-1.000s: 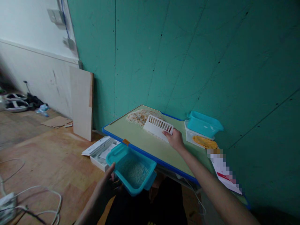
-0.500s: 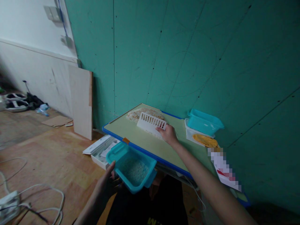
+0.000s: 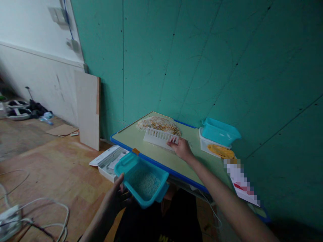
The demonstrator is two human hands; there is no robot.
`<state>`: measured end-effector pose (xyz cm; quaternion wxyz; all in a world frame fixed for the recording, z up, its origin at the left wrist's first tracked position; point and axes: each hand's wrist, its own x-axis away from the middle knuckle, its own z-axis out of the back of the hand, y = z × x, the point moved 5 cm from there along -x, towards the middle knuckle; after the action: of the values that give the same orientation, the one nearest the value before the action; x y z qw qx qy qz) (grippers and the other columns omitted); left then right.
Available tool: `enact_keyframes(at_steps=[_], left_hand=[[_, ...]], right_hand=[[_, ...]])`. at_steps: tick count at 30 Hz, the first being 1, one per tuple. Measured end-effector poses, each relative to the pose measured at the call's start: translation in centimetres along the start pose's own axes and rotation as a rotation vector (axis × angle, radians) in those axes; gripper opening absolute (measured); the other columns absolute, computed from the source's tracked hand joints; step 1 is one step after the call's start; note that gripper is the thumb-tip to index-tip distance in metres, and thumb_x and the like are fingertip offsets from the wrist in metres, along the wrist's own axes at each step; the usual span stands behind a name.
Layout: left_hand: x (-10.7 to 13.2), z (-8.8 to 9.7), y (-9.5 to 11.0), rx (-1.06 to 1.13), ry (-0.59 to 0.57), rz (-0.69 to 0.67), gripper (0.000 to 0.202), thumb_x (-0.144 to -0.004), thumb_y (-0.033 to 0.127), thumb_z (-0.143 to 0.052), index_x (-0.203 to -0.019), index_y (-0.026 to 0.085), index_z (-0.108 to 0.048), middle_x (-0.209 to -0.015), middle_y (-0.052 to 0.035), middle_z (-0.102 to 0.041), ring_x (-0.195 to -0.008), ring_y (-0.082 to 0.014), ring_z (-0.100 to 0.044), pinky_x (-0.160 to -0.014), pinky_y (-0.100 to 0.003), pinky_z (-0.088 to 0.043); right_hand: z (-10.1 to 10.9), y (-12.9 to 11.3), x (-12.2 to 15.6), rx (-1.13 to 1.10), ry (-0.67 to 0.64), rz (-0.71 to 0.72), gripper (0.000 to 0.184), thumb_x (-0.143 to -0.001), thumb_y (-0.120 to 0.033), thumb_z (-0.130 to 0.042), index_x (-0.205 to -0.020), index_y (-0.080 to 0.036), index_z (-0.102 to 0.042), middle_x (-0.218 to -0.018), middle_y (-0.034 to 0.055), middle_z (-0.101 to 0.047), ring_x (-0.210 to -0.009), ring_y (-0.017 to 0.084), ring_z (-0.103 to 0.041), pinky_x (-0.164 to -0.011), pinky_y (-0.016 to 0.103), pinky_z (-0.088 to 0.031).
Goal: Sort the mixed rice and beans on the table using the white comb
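My left hand (image 3: 116, 197) grips a teal plastic box (image 3: 140, 178) with white grains in it, held just below the near blue edge of the small green-topped table (image 3: 141, 144). My right hand (image 3: 181, 148) reaches over the table and holds the right end of a white slotted plastic tray (image 3: 159, 137). The tray lies tilted low on the tabletop, just in front of a heap of mixed white and yellow grains (image 3: 158, 123) at the far side.
A teal box (image 3: 220, 131) stacked on a white tray and a yellow object (image 3: 221, 152) sit at the table's right. A paper (image 3: 241, 184) lies further right. An open white case (image 3: 109, 162), cables (image 3: 37, 218) and a leaning board (image 3: 87, 111) are on the wooden floor.
My right hand has drawn the white slotted tray left and toward me and tipped it down flatter, uncovering the grain heap behind it. The teal box in my left hand stays put.
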<state>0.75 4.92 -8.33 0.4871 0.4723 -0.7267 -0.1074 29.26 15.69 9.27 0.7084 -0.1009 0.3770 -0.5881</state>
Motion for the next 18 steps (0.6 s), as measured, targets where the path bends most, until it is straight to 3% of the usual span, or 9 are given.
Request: enact_keyframes(at_steps=[5,8,12,18], left_hand=[[1.7,-1.3,0.5,-0.029,-0.005,-0.023,0.060,-0.057,0.065,-0.086,-0.045,0.023,-0.045,-0.052,-0.0001,-0.055,-0.059,-0.0211,-0.064,-0.060,-0.037,-0.054],[3.4,-2.3,0.9,-0.054,0.026,-0.006,0.059,-0.055,0.067,-0.086,-0.045,0.024,-0.046,-0.053,-0.0033,-0.058,-0.064,-0.0266,-0.066,-0.061,-0.042,-0.055],[5.0,-3.3,1.1,-0.056,0.018,0.018,0.055,-0.058,0.065,-0.085,-0.046,0.025,-0.048,-0.048,-0.0031,-0.055,-0.070,-0.0329,-0.068,-0.064,-0.047,-0.056],[5.6,-4.2,0.7,-0.022,0.007,0.039,0.053,-0.061,0.056,-0.086,-0.044,0.025,-0.046,-0.046,-0.0027,-0.054,-0.071,-0.0347,-0.069,-0.066,-0.047,-0.056]], right_hand=[[-0.3,-0.3,0.2,-0.030,-0.011,0.011,0.010,-0.083,-0.030,-0.074,-0.085,-0.020,-0.074,-0.090,0.0065,-0.080,-0.085,0.024,-0.075,-0.079,0.032,-0.057],[0.6,0.2,0.1,-0.077,0.020,-0.006,0.012,-0.083,-0.030,-0.072,-0.086,-0.019,-0.074,-0.090,0.0057,-0.080,-0.085,0.024,-0.075,-0.079,0.031,-0.057],[3.9,1.6,1.0,-0.127,0.098,-0.055,0.020,-0.083,-0.035,-0.068,-0.090,-0.018,-0.075,-0.093,0.0066,-0.080,-0.089,0.026,-0.075,-0.078,0.033,-0.056],[9.6,4.6,4.5,0.030,0.154,-0.152,0.025,-0.080,-0.042,-0.066,-0.083,-0.019,-0.075,-0.086,0.0096,-0.080,-0.086,0.032,-0.074,-0.074,0.038,-0.056]])
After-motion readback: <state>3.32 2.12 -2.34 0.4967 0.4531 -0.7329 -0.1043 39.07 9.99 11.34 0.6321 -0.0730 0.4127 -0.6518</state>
